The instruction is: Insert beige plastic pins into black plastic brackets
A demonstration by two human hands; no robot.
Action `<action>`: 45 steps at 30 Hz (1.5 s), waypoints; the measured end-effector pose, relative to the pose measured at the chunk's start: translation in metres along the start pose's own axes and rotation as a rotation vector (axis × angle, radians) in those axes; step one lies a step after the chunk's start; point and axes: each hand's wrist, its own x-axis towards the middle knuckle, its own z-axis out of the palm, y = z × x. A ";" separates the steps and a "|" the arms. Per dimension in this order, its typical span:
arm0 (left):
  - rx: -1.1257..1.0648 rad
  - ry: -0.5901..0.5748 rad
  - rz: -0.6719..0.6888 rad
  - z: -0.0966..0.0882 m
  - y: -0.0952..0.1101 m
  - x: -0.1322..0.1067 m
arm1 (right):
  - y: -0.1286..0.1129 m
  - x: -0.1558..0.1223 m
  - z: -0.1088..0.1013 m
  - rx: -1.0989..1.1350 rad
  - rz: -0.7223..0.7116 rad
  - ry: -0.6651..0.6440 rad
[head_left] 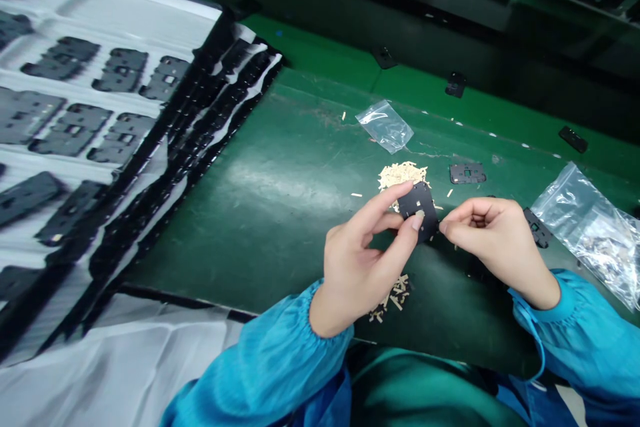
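Note:
My left hand (367, 247) grips a flat black plastic plate (424, 203) by its edge, thumb on the near face and fingers behind. The plate is tilted up above the green bench and has small slots in it. At its right edge, my right hand (487, 233) is closed in a pinch; whatever lies between its fingertips is too small to make out. Just behind the plate sits a pile of small cream-coloured strips (400, 172). A second pile of strips (397, 297), some with dark parts, is partly hidden below my left wrist.
Left, white trays (115, 13) with black rims hold rows of similar plates. On the green bench (240, 187) lie a small clear bag (386, 125), another black plate (467, 173) and one (537, 227) beside my right wrist. A larger bag of small parts (600, 233) lies right.

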 end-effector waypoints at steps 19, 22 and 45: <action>-0.240 -0.088 -0.189 -0.003 0.000 0.007 | 0.001 0.001 0.000 0.011 0.009 -0.016; -0.248 -0.069 -0.211 -0.003 0.001 0.008 | -0.001 0.003 -0.002 0.054 0.031 -0.006; -0.450 -0.141 -0.324 -0.002 0.003 0.011 | -0.005 -0.006 -0.004 -0.017 -0.119 -0.128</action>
